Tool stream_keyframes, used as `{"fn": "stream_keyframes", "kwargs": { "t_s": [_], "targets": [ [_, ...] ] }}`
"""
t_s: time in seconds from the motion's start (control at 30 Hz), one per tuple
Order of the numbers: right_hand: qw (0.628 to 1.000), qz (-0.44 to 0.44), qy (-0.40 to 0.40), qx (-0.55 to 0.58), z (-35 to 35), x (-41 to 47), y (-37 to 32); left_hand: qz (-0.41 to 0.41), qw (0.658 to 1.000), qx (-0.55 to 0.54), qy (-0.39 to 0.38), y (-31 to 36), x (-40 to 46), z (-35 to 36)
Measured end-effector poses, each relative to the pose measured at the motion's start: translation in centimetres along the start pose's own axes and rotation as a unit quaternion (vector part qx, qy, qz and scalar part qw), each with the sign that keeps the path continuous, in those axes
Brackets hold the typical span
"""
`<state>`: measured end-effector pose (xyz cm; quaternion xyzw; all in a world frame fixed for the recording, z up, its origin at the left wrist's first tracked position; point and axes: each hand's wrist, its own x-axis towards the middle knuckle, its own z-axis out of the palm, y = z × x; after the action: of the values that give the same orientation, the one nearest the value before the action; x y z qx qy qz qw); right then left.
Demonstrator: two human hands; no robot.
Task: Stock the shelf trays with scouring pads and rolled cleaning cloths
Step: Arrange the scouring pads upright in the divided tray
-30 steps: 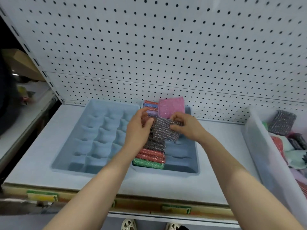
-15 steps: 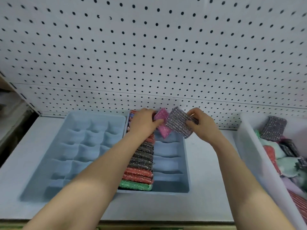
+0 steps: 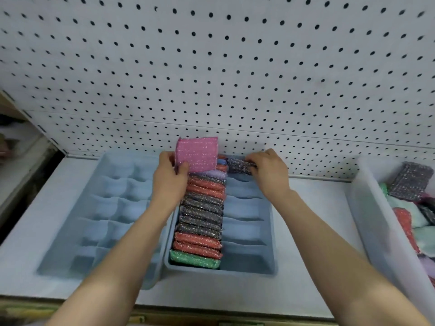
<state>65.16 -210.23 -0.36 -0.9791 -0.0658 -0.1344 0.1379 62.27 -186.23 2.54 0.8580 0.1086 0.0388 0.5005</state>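
Shelf, head view. Left hand pinched a pink scouring pad upright over the far end of the filled left column of the right tray; grip clamped on its lower left corner. Right hand gripped a dark grey pad at the far slot of the right column, whose nearer slots showed no pads. Step in hand, by my reading: seating both pads at the tray's far end. Next move likely calls for pushing each down edgewise between dividers. Compartment tray on the left held nothing visible. Clear bin at right held more pads.
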Motion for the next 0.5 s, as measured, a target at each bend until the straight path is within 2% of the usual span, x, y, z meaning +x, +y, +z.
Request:
{"fn": "stream_keyframes", "kwargs": {
  "t_s": [0.1, 0.2, 0.27, 0.3, 0.37, 0.43, 0.5],
  "targets": [
    [0.999, -0.013, 0.010, -0.044, 1.8, 0.1, 0.2, 0.008, 1.000, -0.010, -0.009, -0.4, -0.6, -0.2],
    [0.999, -0.002, 0.000, -0.042, 1.5, 0.5, -0.1, 0.020, 1.000, -0.007, -0.010, -0.7, -1.1, -0.2],
    [0.999, 0.000, 0.045, 0.017, 0.6, 0.3, -0.9, 0.030, 0.999, 0.003, -0.018, -0.6, -1.3, 0.1],
    [0.994, 0.009, 0.062, 0.085, -0.1, 0.0, -1.7, 0.036, 0.999, 0.003, -0.028, -0.5, -1.3, 0.3],
    [0.957, 0.064, -0.009, 0.283, -1.8, -0.5, -3.3, 0.051, 0.998, 0.008, -0.043, -0.1, -1.4, 1.1],
    [0.876, 0.113, -0.089, 0.460, -2.9, -0.9, -3.7, 0.063, 0.997, 0.016, -0.049, 0.1, -1.5, 1.9],
    [0.843, 0.127, -0.101, 0.513, -3.9, -1.5, -2.9, 0.079, 0.995, 0.036, -0.059, 0.4, -1.5, 2.5]
  ]
}}
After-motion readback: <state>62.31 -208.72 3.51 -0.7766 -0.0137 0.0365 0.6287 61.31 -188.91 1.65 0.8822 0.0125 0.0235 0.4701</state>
